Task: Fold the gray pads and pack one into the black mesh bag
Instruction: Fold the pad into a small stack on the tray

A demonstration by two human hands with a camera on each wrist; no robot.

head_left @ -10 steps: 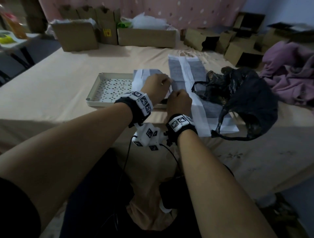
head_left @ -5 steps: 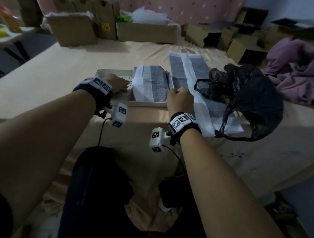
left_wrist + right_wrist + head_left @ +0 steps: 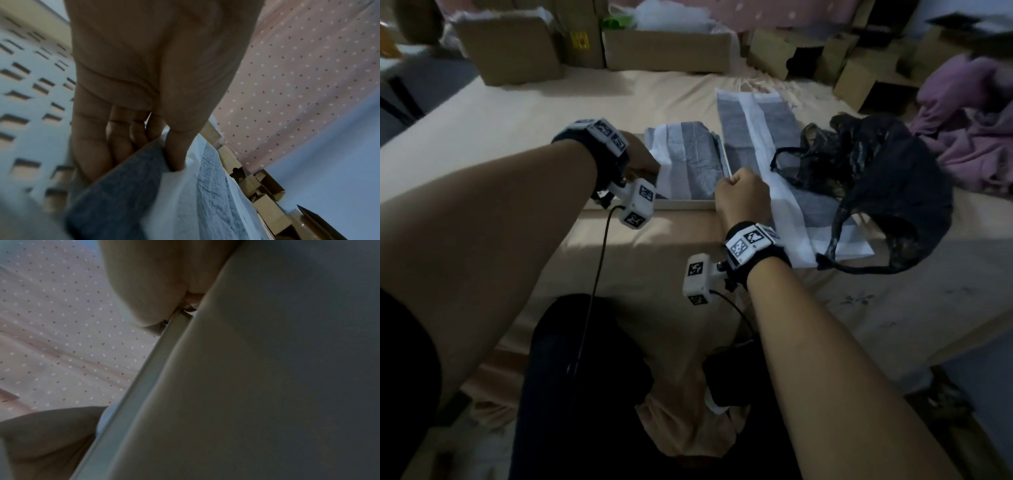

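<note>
A folded gray pad (image 3: pixel 693 161) with white borders lies in the right part of a white perforated tray (image 3: pixel 685 205). My left hand (image 3: pixel 642 161) pinches the pad's left edge. The left wrist view shows the thumb (image 3: pixel 176 154) on top of the gray pad (image 3: pixel 123 186) and the fingers beneath it. My right hand (image 3: pixel 739 192) is a fist gripping the tray's right rim, and the right wrist view shows it clamped on the tray rim (image 3: pixel 164 344). A long unfolded gray pad (image 3: pixel 763 137) lies on the bed right of the tray. The black mesh bag (image 3: pixel 887 192) sits crumpled over its right side.
Cardboard boxes (image 3: pixel 664 48) line the far edge of the beige bed (image 3: pixel 517 113), with more at the back right. A purple garment (image 3: pixel 969 123) is heaped at the far right. My knees and the wrist cables are below the near edge.
My left hand moved from beside the right hand to the tray's left part, then back to the folded pad's left edge, which it now pinches. The right hand has stayed at the tray's right rim.
</note>
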